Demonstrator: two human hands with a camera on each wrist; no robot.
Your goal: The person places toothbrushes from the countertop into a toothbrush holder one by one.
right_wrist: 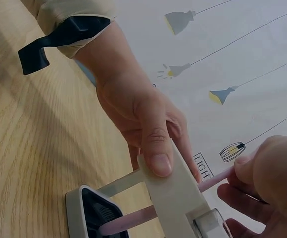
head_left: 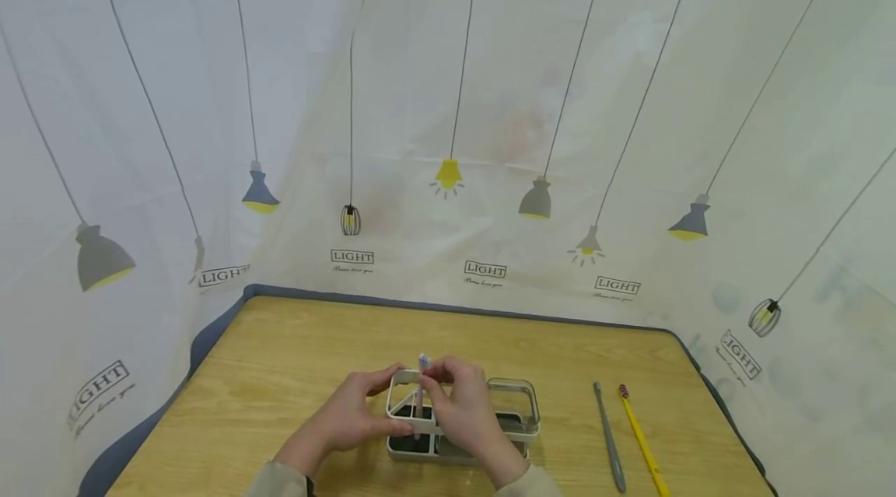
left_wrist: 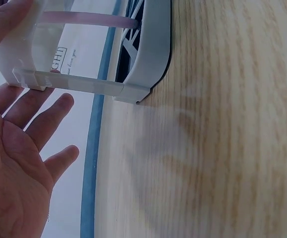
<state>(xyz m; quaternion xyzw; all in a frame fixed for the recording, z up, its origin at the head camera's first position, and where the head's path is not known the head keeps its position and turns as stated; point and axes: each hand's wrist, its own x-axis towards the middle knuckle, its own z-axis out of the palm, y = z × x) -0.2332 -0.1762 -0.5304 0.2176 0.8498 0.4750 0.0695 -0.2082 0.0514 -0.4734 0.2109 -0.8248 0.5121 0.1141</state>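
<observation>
A white toothbrush holder (head_left: 409,456) with a dark base and clear posts stands on the wooden table. My left hand (head_left: 353,413) grips the left end of its raised upper frame (right_wrist: 170,196), thumb on the near side and fingers behind. My right hand (head_left: 458,407) pinches a pink toothbrush (head_left: 419,402) near its bristle head. The brush stands upright through the left opening of the frame. In the right wrist view, the lower end of its handle (right_wrist: 128,220) reaches into the dark base. Part of the holder's middle is hidden behind my right hand.
To the right of the holder lie a grey toothbrush (head_left: 609,439) and a yellow toothbrush (head_left: 644,446), side by side on the table (head_left: 294,341). A pale curtain (head_left: 420,92) printed with hanging lamps surrounds the table's back and sides.
</observation>
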